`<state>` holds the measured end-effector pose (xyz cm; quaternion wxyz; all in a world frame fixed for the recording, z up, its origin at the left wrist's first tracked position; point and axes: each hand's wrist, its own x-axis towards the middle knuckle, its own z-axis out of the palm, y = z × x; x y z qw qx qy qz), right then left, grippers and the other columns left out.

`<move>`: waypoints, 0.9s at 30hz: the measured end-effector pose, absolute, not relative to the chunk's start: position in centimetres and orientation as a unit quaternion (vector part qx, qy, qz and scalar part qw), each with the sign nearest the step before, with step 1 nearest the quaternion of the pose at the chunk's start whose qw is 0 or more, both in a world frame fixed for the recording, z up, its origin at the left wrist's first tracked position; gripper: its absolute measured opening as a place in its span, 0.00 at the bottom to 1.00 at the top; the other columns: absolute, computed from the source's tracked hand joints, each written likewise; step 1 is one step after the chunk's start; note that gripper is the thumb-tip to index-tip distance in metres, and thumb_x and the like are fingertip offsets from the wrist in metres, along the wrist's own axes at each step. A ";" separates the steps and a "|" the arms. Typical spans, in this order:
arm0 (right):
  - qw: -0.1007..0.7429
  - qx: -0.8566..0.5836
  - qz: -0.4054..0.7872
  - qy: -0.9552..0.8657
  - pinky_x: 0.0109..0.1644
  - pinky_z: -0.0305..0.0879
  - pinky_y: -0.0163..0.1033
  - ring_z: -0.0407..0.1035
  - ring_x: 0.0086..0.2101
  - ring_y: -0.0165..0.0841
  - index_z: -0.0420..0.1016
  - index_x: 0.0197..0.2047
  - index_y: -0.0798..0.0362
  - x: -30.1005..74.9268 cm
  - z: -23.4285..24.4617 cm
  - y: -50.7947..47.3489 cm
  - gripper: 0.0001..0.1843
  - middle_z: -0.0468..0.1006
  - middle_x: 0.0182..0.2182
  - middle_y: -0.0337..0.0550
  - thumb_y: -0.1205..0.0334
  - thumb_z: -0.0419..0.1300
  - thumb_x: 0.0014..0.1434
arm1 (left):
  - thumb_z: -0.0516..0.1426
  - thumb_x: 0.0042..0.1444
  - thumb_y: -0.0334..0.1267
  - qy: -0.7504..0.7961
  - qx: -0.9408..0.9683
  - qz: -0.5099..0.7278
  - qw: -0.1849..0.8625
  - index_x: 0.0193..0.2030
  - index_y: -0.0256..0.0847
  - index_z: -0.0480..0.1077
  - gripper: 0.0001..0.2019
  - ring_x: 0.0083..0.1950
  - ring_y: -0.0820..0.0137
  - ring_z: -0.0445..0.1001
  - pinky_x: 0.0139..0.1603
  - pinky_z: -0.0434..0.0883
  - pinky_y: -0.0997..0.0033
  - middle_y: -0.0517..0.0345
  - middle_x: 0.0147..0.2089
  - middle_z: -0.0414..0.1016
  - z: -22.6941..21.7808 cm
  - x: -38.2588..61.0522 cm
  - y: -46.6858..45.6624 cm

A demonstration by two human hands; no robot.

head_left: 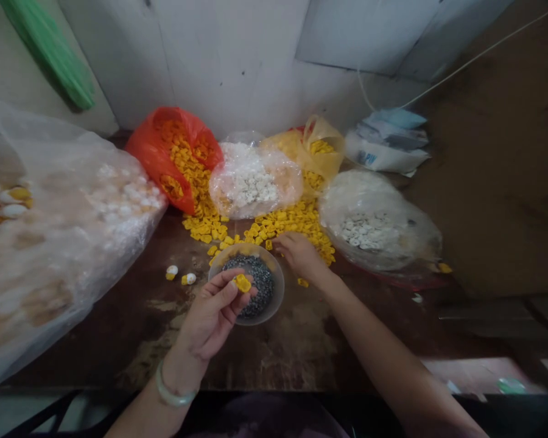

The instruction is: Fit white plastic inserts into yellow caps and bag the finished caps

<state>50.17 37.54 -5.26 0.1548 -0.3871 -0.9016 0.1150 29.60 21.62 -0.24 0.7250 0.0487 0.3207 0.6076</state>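
My left hand (219,307) pinches a small yellow plastic piece (242,283) between thumb and fingers, held over a clear plastic bowl (277,298). Many small dark, shiny parts (260,283) lie in the bowl. Just past the bowl's right rim is my right hand (299,255), its fingers bent together at the edge of a pile of yellow pieces (296,222). Whatever its fingertips hold, if anything, is hidden. Left of the bowl, two small white-and-yellow pieces (172,272) rest on the brown table (283,359).
A large clear bag (73,243) of white and yellow pieces fills the left side. Behind the pile stand a red bag (141,146) spilling yellow pieces, a clear bag (256,182) of white parts and a yellow bag (333,152). Another clear bag (379,225) lies right.
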 end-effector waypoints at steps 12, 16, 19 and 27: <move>0.136 -0.415 0.171 -0.883 0.41 0.68 0.40 0.71 0.34 0.34 0.77 0.34 0.57 48.9 -3.6 38.4 0.03 0.77 0.32 0.45 0.70 0.62 0.58 | 0.75 0.33 0.34 0.323 0.039 0.612 0.721 0.33 0.38 0.81 0.17 0.32 0.70 0.82 0.32 0.78 0.84 0.55 0.31 0.82 0.0 29.7 21.5; 0.277 -0.416 0.324 -0.803 0.37 0.71 0.38 0.74 0.32 0.32 0.77 0.40 0.55 47.8 -0.2 34.7 0.06 0.80 0.32 0.42 0.62 0.62 0.60 | 0.75 0.33 0.34 0.329 0.035 0.617 0.714 0.32 0.37 0.80 0.16 0.31 0.71 0.81 0.33 0.78 0.82 0.56 0.31 0.82 0.1 30.1 21.6; 0.367 -0.371 0.359 -0.774 0.43 0.73 0.40 0.76 0.37 0.33 0.79 0.40 0.51 45.9 2.4 31.2 0.05 0.82 0.36 0.41 0.64 0.63 0.59 | 0.75 0.32 0.33 0.331 0.034 0.629 0.703 0.32 0.37 0.80 0.17 0.31 0.72 0.81 0.34 0.78 0.80 0.57 0.31 0.82 0.1 30.5 21.7; 0.396 -0.334 0.311 -0.797 0.48 0.75 0.43 0.77 0.42 0.34 0.81 0.42 0.47 43.8 3.6 27.6 0.10 0.83 0.39 0.40 0.68 0.60 0.61 | 0.75 0.30 0.33 0.343 0.027 0.662 0.666 0.31 0.38 0.79 0.18 0.31 0.75 0.80 0.35 0.77 0.81 0.60 0.31 0.82 -0.1 30.7 21.8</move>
